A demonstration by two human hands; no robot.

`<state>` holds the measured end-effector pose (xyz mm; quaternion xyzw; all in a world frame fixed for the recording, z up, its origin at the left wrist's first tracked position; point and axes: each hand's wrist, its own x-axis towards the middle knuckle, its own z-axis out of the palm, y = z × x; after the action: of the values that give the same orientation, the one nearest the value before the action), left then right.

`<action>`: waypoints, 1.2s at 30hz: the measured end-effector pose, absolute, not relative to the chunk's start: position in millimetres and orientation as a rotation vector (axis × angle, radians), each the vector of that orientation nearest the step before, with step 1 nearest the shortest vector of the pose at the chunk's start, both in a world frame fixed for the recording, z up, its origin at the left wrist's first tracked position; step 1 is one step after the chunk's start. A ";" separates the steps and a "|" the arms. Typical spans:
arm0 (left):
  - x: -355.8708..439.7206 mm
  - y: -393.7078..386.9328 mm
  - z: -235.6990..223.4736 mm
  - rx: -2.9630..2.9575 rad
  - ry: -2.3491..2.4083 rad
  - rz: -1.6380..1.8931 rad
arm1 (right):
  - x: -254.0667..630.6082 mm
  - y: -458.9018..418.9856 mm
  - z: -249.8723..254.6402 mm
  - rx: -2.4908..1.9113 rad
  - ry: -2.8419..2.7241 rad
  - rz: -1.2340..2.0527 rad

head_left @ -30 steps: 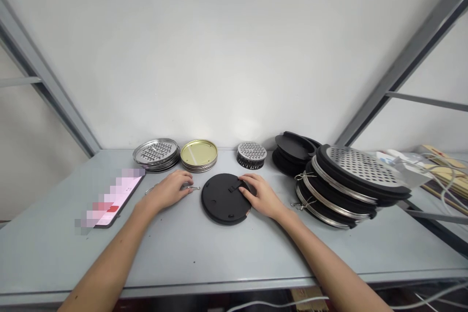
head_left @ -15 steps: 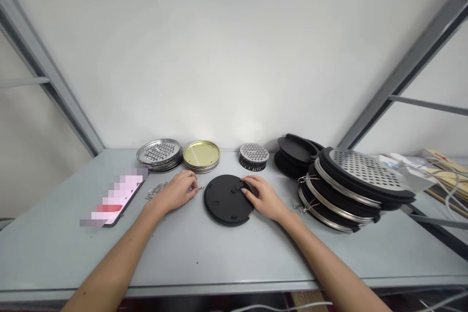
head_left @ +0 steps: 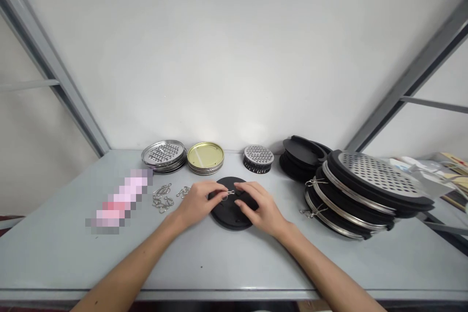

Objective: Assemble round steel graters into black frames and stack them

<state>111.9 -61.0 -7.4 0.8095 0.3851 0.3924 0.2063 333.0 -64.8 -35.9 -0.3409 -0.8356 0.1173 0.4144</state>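
Note:
A black round plastic disc (head_left: 228,217) lies flat on the table in front of me. Over its left half, my left hand (head_left: 201,199) pinches a small bent-wire clip (head_left: 229,193) between thumb and fingers. My right hand (head_left: 263,207) rests at the disc's right side, thumb and fingers apart on its upper face; it holds nothing that I can make out. More wire clips (head_left: 163,200) lie in a loose heap left of my left hand.
Along the wall stand stacked metal grater discs (head_left: 164,152), gold-coloured lids (head_left: 205,155), small grater discs (head_left: 258,154) and black round parts (head_left: 302,150). A tall leaning stack of black-rimmed graters (head_left: 376,175) stands at right. A blurred phone-like object (head_left: 119,202) lies at left.
My left hand has carried the wire clip rightward from beside the disc to above it. My right hand stays at the disc's right side. The view has shifted slightly.

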 end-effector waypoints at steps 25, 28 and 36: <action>124.0 -62.6 -9.7 1.735 1.058 1.100 | 330.6 -70.6 -30.0 -0.925 -1.892 0.665; 127.2 -67.1 -8.7 1.780 0.976 1.110 | 325.4 -73.1 -27.3 -0.877 -1.863 0.817; 121.8 -64.1 -15.0 2.262 1.121 1.106 | 325.2 -58.3 -33.0 -1.010 -1.475 1.064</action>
<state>121.8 -64.1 -15.0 0.8055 0.3993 0.3939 0.1914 325.2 -58.3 -33.0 -0.4188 -0.6116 0.4410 0.5061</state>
